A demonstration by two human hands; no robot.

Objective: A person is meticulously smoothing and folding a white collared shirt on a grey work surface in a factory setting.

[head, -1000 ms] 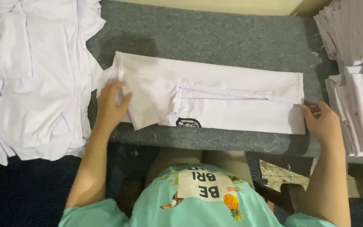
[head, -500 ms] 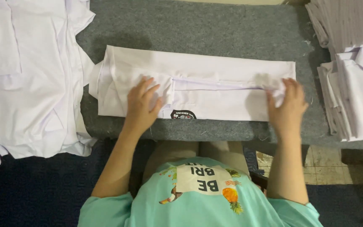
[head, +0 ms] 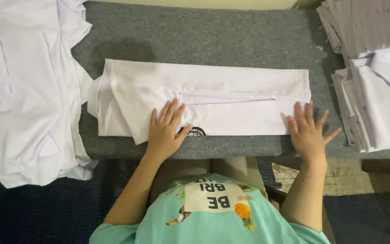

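Both hands have slid down toward the near edge of the folded white shirt [head: 204,101] since a moment ago. Before, the right hand pinched the cloth near its middle fold; now it lies flat. The left hand [head: 164,132] rests open on the shirt's near left part, fingers spread, holding nothing. The right hand [head: 308,133] is open too, fingers spread wide, pressing the shirt's near right corner where cloth meets the grey table [head: 213,36].

The shirt lies long and flat across the middle of the table, its near edge close to the table's front edge. A small dark badge [head: 197,132] peeks out at that edge, just beside the left thumb.

Behind the shirt, the grey table shows bare all the way to its far edge. On the left, a pile of loose white shirts [head: 23,90] hangs over the table side and touches the folded shirt's left end. On the right, a stack of folded white shirts [head: 375,104] sits near the right hand, with a thin strip of table between.
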